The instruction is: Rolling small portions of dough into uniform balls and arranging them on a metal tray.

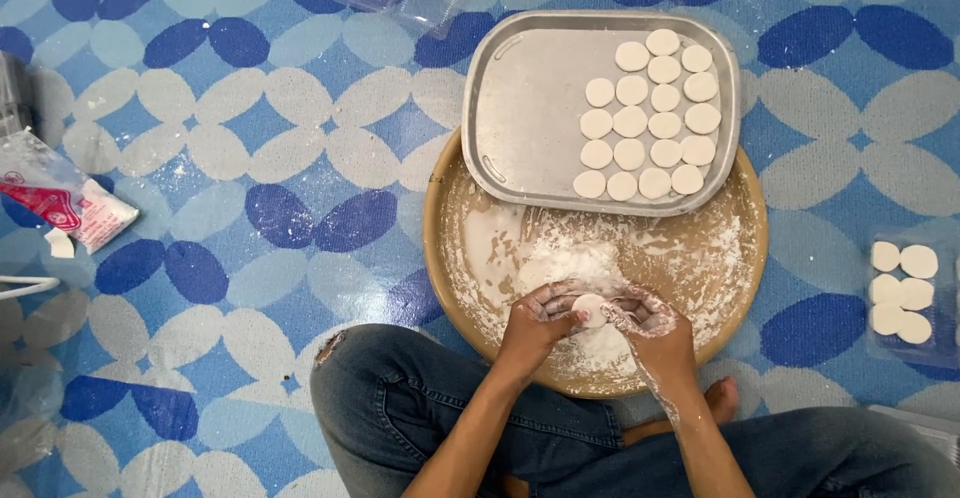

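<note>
My left hand (535,323) and right hand (650,326) curl together around a small white dough disc (589,309), fingertips pinching it over the floury round tray (440,248), lower centre of frame.

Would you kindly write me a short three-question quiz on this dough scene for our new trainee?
1. True or false: the metal tray rests partly on the round wooden board.
2. What do the left hand and right hand hold between them? A) a rolling pin B) a dough disc C) a spoon
3. Fill in: the discs on the tray fill its ____ half, as seen in the picture.

Key: 1 true. 2 B. 3 right.
</note>
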